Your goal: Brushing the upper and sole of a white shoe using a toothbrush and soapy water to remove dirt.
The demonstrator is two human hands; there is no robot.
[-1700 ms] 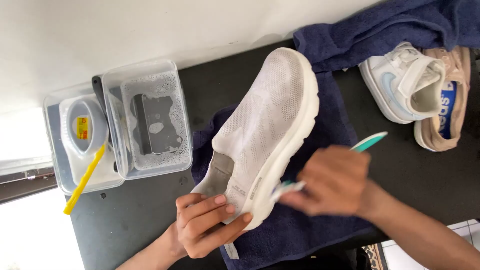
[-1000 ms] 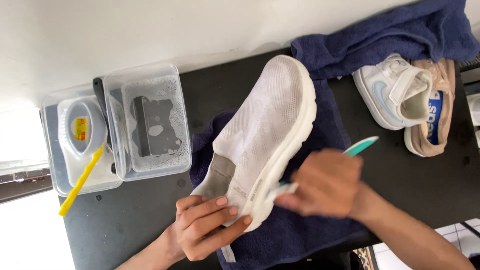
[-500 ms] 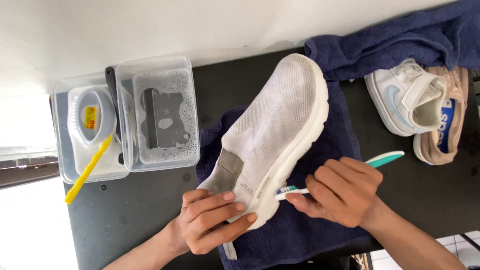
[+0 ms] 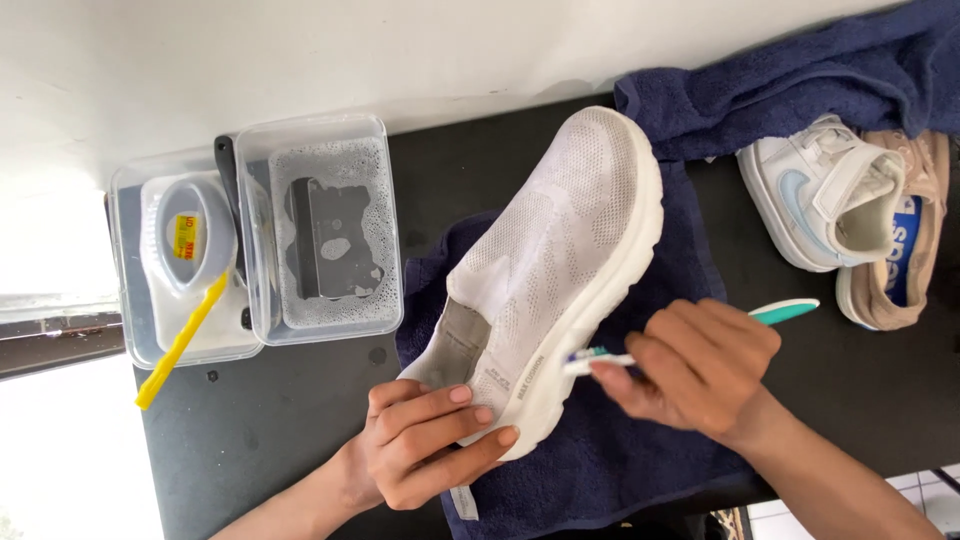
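1. A black table (image 4: 270, 440) is seen running out from a white wall, and a dark blue towel (image 4: 640, 450) is spread across its middle and bunched up at the far right.
2. A white mesh slip-on shoe (image 4: 555, 260) is laid on that towel, toe pointed far and right, heel near. Its knit upper is mottled with paler and greyer patches, and its thick white sole is turned to the right.
3. Two clear plastic tubs are set at the left: one filled with foamy water (image 4: 335, 240), the other (image 4: 130, 300) loaded with a pale brush, a yellow handle poking out of it.
4. A small white strap shoe (image 4: 810, 195) and a tan shoe (image 4: 900, 290) are parked at the far right.
5. The heel is clamped by the left hand (image 4: 420, 440), fingers wrapped over the collar.
6. A teal-and-white toothbrush (image 4: 790, 312) is gripped in the closed right hand (image 4: 700, 370), its bristles pressed against the sole's edge.
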